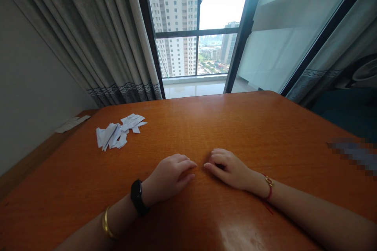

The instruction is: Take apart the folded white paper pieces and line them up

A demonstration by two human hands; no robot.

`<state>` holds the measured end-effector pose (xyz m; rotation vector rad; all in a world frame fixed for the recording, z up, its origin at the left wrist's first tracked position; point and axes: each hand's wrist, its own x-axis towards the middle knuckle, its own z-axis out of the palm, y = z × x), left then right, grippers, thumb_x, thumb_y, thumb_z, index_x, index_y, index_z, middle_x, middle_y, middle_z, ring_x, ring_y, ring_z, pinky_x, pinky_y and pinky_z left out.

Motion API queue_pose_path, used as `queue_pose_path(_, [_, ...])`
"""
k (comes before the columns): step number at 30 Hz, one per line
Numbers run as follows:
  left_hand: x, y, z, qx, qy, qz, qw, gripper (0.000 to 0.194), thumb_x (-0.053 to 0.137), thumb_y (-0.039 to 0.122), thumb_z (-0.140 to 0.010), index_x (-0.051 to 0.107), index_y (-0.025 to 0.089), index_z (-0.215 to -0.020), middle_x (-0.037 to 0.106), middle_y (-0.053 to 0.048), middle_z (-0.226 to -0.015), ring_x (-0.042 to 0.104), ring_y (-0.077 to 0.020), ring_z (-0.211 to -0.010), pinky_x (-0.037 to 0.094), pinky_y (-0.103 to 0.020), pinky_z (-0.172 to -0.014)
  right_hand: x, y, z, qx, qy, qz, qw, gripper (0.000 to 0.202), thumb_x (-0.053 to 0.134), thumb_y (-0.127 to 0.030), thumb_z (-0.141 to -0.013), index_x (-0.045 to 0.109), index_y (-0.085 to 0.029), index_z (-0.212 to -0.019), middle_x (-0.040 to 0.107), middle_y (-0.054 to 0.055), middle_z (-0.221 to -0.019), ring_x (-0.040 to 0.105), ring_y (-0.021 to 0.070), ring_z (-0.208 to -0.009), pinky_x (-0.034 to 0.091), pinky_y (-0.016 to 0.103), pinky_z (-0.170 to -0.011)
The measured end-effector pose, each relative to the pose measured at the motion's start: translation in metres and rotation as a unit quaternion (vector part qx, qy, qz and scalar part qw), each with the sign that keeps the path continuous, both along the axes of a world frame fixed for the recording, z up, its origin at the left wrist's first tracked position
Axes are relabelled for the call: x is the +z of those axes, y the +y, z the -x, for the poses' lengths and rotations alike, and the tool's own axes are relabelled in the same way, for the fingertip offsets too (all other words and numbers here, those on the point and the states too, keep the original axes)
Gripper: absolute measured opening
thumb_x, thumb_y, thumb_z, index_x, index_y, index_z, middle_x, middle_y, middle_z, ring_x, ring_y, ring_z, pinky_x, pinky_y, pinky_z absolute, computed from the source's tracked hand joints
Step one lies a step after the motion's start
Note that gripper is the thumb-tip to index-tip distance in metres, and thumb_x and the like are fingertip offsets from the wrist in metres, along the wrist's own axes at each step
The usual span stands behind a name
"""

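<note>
My left hand [171, 176] rests on the wooden table [182, 125], its fingers loosely stretched and the thumb apart from them. It holds nothing. Across a small gap, my right hand [231, 168] lies on its side on the same tabletop. Its fingers are gently curled, with a space between thumb and forefinger and no object in them. A heap of folded white paper pieces [113, 135] lies at the far left of the table, beyond my left hand and not touched by it.
Flat whitish sheets [72, 124] lie along the left edge by the wall. A blurred, pixelated object [357, 155] is at the right edge. Grey curtains [118, 39] hang behind the table, beside a glass sliding door [218, 59]. Part of a fan [365, 68] shows at far right.
</note>
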<state>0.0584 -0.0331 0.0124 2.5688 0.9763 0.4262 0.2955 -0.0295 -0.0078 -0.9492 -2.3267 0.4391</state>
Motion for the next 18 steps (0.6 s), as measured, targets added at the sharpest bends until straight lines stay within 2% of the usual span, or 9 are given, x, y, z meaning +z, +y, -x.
queue_pose_path(18, [-0.0003,-0.0004,0.0005,-0.001,-0.001,0.001,1.0,0.024,0.054,0.023,-0.089,0.062,0.02,-0.111,0.065,-0.006,-0.102,0.058,-0.0195,-0.095,0.047,-0.032,-0.087,-0.0016,0.0006,-0.0002,-0.001,-0.002,0.0,1.0,0.036,0.049,-0.03,-0.094,0.049,-0.018,-0.06,0.051,0.0,-0.062,0.046,0.0129,-0.061,0.037,0.026,-0.061])
